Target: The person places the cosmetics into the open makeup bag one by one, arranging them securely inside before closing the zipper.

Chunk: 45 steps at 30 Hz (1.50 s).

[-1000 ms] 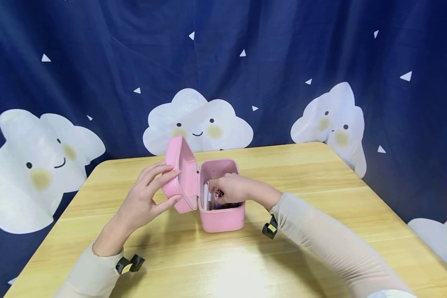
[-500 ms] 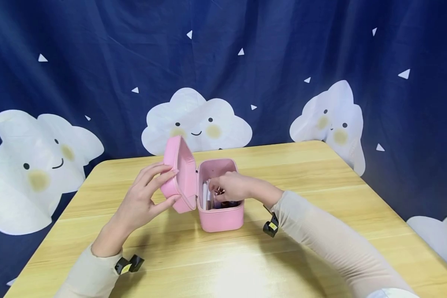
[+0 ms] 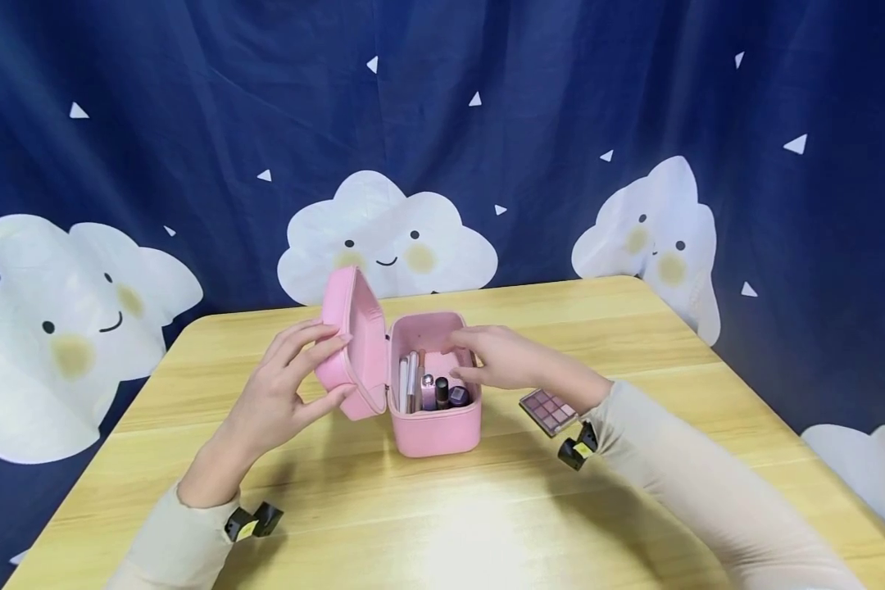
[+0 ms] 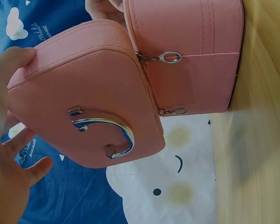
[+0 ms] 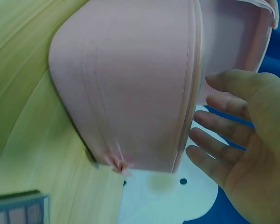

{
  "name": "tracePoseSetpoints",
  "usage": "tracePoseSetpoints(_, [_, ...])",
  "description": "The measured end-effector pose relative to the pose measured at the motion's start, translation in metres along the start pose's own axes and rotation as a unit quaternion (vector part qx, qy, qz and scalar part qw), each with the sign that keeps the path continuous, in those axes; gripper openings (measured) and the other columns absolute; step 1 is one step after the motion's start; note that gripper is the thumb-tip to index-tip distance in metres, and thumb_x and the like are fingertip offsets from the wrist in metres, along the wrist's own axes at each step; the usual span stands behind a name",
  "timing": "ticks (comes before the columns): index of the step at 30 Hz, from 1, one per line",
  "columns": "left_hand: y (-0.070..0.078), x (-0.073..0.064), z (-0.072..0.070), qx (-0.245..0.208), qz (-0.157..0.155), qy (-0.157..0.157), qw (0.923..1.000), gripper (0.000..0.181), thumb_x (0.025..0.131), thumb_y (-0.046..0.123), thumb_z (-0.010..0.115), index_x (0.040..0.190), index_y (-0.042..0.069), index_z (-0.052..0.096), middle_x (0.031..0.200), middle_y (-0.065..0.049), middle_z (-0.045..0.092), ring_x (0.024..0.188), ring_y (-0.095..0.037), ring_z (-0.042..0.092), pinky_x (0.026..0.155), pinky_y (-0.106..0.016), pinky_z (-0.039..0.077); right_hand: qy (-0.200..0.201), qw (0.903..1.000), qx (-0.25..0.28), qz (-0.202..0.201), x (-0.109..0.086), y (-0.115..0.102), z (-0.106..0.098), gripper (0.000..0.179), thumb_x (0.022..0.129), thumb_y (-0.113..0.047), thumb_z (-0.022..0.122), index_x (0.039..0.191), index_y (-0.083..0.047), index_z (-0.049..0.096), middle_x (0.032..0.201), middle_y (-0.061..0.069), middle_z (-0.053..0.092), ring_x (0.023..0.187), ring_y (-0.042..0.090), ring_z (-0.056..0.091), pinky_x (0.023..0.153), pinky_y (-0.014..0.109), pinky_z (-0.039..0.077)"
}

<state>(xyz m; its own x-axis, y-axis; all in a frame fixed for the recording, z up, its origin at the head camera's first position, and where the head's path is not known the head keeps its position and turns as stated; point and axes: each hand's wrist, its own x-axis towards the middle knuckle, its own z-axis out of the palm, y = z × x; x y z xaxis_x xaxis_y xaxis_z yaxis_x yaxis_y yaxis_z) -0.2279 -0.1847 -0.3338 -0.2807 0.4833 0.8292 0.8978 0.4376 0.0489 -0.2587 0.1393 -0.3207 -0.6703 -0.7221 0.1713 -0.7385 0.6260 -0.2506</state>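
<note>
A pink cosmetic case (image 3: pixel 437 434) stands on the table with its lid (image 3: pixel 369 352) raised to the left. My left hand (image 3: pixel 280 393) holds that lid by its edge, thumb and fingers spread apart along it. In the left wrist view the lid's silver handle (image 4: pixel 126 135) faces the camera. Several cosmetics stand inside: slim tubes (image 3: pixel 411 381), a small pink bottle (image 3: pixel 428 393), a black-capped tube (image 3: pixel 442 392) and a dark square-capped bottle (image 3: pixel 459 397). My right hand (image 3: pixel 497 356) is over the case's right rim, fingers loosely bent and holding nothing.
An eyeshadow palette (image 3: pixel 549 411) lies on the wooden table (image 3: pixel 354 508) right of the case, below my right wrist. A blue curtain (image 3: pixel 546 123) with cloud faces hangs behind the table.
My right hand has drawn back up and right from deep inside the case, uncovering the cosmetics. The palette now shows beside the case. The left hand and lid stay put.
</note>
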Motion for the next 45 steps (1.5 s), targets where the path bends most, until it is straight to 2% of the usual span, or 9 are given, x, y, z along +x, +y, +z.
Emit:
tracePoseSetpoints(5, [0.0,0.001,-0.001,0.002,0.003,0.001,1.0,0.051,0.094,0.046,0.06,0.121,0.003,0.066,0.124,-0.018,0.06,0.117,-0.042,0.051,0.109,-0.032,0.032,0.025,0.9996,-0.005,0.016,-0.017,0.008,-0.004,0.038,0.093,-0.024,0.066,0.127,-0.007,0.062,0.115,0.005,0.064,0.11,0.022,0.06,0.098,0.041,0.046])
tracePoseSetpoints(11, [0.0,0.002,-0.001,0.005,0.01,0.003,0.9999,0.05,0.095,0.046,0.06,0.122,0.003,0.066,0.124,-0.018,0.06,0.117,-0.043,0.051,0.109,-0.033,0.032,0.026,0.9987,-0.008,0.042,-0.039,0.019,-0.003,0.04,0.094,-0.028,0.065,0.129,-0.01,0.059,0.124,0.006,0.06,0.12,0.025,0.055,0.103,0.043,0.042])
tracePoseSetpoints(16, [0.0,0.002,0.001,0.003,0.014,0.001,0.9999,0.05,0.095,0.045,0.06,0.122,0.004,0.065,0.124,-0.018,0.06,0.117,-0.042,0.051,0.109,-0.032,0.032,0.025,0.997,-0.015,0.072,-0.059,0.027,0.001,0.044,0.094,-0.033,0.065,0.13,-0.009,0.057,0.126,0.008,0.058,0.12,0.026,0.054,0.103,0.044,0.042])
tracePoseSetpoints(24, [0.0,0.004,0.0,0.007,0.02,-0.005,0.9998,0.051,0.095,0.046,0.059,0.123,0.004,0.065,0.124,-0.018,0.06,0.117,-0.042,0.051,0.109,-0.031,0.032,0.037,0.9936,-0.048,0.096,-0.084,0.037,0.015,0.045,0.091,-0.033,0.069,0.126,-0.007,0.059,0.122,0.012,0.06,0.113,0.032,0.058,0.096,0.049,0.046])
tracePoseSetpoints(28, [0.0,0.005,0.0,0.006,0.022,-0.006,0.9997,0.051,0.095,0.046,0.059,0.123,0.004,0.065,0.124,-0.018,0.06,0.117,-0.042,0.051,0.109,-0.031,0.032,0.042,0.9915,-0.065,0.104,-0.093,0.043,0.023,0.045,0.09,-0.034,0.071,0.124,-0.006,0.061,0.118,0.014,0.061,0.108,0.035,0.06,0.093,0.051,0.047])
tracePoseSetpoints(33, [0.0,0.004,0.0,0.004,0.024,-0.004,0.9997,0.051,0.095,0.046,0.06,0.121,0.003,0.066,0.124,-0.018,0.06,0.116,-0.042,0.051,0.109,-0.031,0.032,0.025,0.9883,-0.083,0.125,-0.102,0.047,0.032,0.049,0.088,-0.036,0.073,0.124,-0.006,0.06,0.118,0.016,0.061,0.106,0.038,0.06,0.09,0.052,0.048])
tracePoseSetpoints(45, [-0.003,-0.001,0.0,0.015,0.029,0.013,0.9994,0.051,0.094,0.046,0.06,0.12,0.003,0.066,0.121,-0.019,0.061,0.114,-0.043,0.052,0.108,-0.034,0.033,0.0,0.9787,-0.122,0.165,-0.115,0.051,0.05,0.065,0.084,-0.05,0.071,0.128,-0.003,0.058,0.118,0.023,0.06,0.105,0.043,0.059,0.092,0.053,0.047])
